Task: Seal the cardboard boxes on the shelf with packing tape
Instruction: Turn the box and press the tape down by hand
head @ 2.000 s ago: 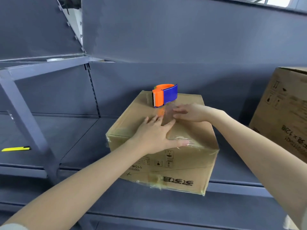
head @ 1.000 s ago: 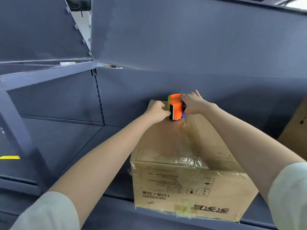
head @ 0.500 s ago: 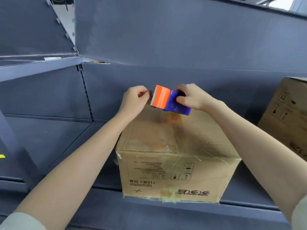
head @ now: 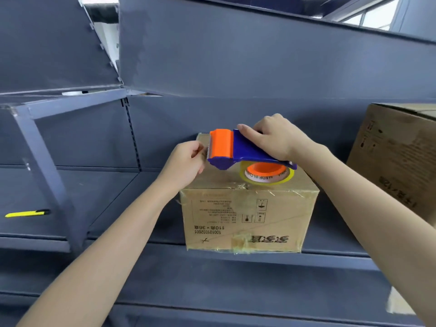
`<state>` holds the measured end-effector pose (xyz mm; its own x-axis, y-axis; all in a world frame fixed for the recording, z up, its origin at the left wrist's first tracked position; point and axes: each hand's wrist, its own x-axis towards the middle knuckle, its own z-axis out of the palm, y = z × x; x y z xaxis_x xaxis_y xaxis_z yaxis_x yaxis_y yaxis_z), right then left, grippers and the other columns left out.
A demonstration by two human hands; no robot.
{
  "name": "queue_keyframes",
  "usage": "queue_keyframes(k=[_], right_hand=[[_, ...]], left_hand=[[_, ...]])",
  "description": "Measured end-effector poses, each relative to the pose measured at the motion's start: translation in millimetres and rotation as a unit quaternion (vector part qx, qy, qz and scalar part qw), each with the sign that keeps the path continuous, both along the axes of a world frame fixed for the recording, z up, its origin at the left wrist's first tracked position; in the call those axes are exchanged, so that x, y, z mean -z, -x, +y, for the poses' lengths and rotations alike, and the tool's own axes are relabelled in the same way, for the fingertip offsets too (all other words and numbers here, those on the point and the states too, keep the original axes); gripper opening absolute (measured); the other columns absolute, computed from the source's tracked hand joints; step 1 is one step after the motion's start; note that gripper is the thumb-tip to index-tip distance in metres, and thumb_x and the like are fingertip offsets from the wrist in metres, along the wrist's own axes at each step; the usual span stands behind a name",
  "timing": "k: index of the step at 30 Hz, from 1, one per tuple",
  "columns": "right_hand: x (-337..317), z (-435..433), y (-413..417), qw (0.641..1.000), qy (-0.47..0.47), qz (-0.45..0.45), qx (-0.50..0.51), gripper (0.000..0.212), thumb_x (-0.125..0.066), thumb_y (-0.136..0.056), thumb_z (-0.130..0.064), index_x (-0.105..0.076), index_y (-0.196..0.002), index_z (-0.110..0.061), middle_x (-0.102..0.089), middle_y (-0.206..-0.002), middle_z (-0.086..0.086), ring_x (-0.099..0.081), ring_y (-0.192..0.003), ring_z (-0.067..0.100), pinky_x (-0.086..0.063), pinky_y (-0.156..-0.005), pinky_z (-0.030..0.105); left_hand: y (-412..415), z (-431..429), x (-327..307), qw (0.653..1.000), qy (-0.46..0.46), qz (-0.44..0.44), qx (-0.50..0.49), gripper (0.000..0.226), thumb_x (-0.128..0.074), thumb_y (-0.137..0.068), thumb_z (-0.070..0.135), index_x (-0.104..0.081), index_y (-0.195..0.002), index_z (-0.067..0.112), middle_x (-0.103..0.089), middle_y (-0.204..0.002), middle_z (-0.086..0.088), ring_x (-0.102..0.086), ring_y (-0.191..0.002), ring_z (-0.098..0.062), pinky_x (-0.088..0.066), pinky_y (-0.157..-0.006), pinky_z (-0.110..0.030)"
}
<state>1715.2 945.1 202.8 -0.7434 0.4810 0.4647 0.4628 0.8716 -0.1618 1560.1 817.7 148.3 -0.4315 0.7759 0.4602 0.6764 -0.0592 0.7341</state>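
While the right hand (head: pixel 276 140) grips the tape dispenser (head: pixel 238 149) above the box (head: pixel 247 215), the left hand (head: pixel 186 161) pinches the tape end beside it; a loose pinch could let it snap back.

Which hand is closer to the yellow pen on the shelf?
Left. The left hand pinches at the tape gun's toothed end, well right of the pen and above it. The right hand holds the gun farther right still.

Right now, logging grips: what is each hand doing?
Left hand: closed, pinching the tape end at the cutter.
Right hand: closed on the tape dispenser.
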Motion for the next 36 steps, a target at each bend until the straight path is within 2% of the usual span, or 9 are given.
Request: queue_keyframes(k=[4,9,13,16,20,25,30,33,36], right_hand=[[-6,-25,-8,1.000,0.015,-0.011,-0.011,0.065,-0.028,-0.093,-0.056,-0.047,-0.056,-0.006,-0.045,-0.048,0.007,-0.042,-0.045,0.020,-0.034,-0.049,0.032],[4,-48,-13,0.996,0.088,-0.034,-0.004,0.062,-0.028,-0.095,-0.054,-0.059,-0.068,-0.007,-0.056,-0.056,0.007,-0.050,-0.049,0.016,-0.037,-0.050,0.024],[21,-65,-14,0.994,0.103,-0.034,0.016,0.059,-0.029,-0.095,-0.054,-0.048,-0.055,-0.014,-0.049,-0.051,0.002,-0.044,-0.045,0.014,-0.031,-0.049,0.024],[30,-71,-13,0.990,0.130,-0.044,0.027,0.061,-0.028,-0.094,-0.056,-0.052,-0.059,-0.013,-0.055,-0.058,0.006,-0.050,-0.051,0.017,-0.036,-0.051,0.027],[32,-62,-33,0.990,0.109,-0.042,0.079,0.063,-0.032,-0.093,-0.055,-0.045,-0.053,-0.008,-0.051,-0.057,0.010,-0.047,-0.054,0.024,-0.033,-0.052,0.032],[33,-52,-48,0.980,0.162,-0.061,0.096,0.059,-0.032,-0.093,-0.056,-0.054,-0.060,-0.013,-0.058,-0.062,0.007,-0.053,-0.055,0.018,-0.035,-0.054,0.029],[37,-43,-49,0.979,0.155,-0.084,0.105,0.055,-0.032,-0.094,-0.055,-0.059,-0.068,-0.014,-0.063,-0.068,0.007,-0.057,-0.060,0.017,-0.039,-0.055,0.026],[41,-37,-53,0.978,0.166,-0.085,0.099,0.058,-0.032,-0.093,-0.055,-0.062,-0.073,-0.010,-0.065,-0.073,0.010,-0.059,-0.063,0.019,-0.043,-0.060,0.029],[44,-33,-54,0.980,0.157,-0.084,0.095,0.057,-0.032,-0.094,-0.055,-0.061,-0.070,-0.011,-0.064,-0.070,0.009,-0.057,-0.061,0.018,-0.041,-0.058,0.028]], left_hand=[[0,-25,-5,0.998,0.021,-0.044,0.040,0.026,-0.044,-0.091,0.005,-0.052,-0.066,0.009,-0.047,-0.050,0.003,-0.040,-0.046,-0.006,-0.037,-0.050,-0.016],[2,-45,-1,0.993,0.058,-0.081,0.061,0.030,-0.047,-0.094,0.011,-0.055,-0.065,0.012,-0.045,-0.048,0.004,-0.039,-0.045,-0.008,-0.038,-0.054,-0.023],[5,-58,10,0.983,0.102,-0.127,0.084,0.028,-0.044,-0.093,0.004,-0.056,-0.067,0.007,-0.042,-0.044,0.004,-0.037,-0.045,-0.011,-0.039,-0.056,-0.027],[9,-62,13,0.976,0.114,-0.165,0.087,0.025,-0.046,-0.092,0.005,-0.059,-0.070,0.006,-0.041,-0.044,0.003,-0.036,-0.044,-0.010,-0.038,-0.053,-0.025],[41,-77,13,0.987,0.095,-0.129,0.033,0.033,-0.050,-0.092,0.012,-0.060,-0.061,0.009,-0.051,-0.042,0.003,-0.046,-0.045,-0.009,-0.035,-0.053,-0.024],[40,-74,23,0.992,0.107,-0.062,-0.004,0.033,-0.047,-0.094,0.022,-0.059,-0.064,0.015,-0.065,-0.056,0.004,-0.057,-0.060,-0.005,-0.036,-0.058,-0.024],[33,-64,27,0.991,0.106,-0.079,-0.035,0.033,-0.050,-0.092,0.023,-0.061,-0.061,0.017,-0.065,-0.082,0.006,-0.057,-0.076,-0.009,-0.036,-0.059,-0.025],[26,-61,28,0.986,0.092,-0.135,-0.009,0.033,-0.051,-0.091,0.018,-0.063,-0.061,0.012,-0.068,-0.073,0.002,-0.059,-0.063,-0.010,-0.037,-0.059,-0.025],[22,-59,28,0.988,0.068,-0.140,-0.014,0.031,-0.053,-0.089,0.019,-0.062,-0.060,0.011,-0.061,-0.055,0.006,-0.047,-0.046,-0.005,-0.038,-0.051,-0.016]])
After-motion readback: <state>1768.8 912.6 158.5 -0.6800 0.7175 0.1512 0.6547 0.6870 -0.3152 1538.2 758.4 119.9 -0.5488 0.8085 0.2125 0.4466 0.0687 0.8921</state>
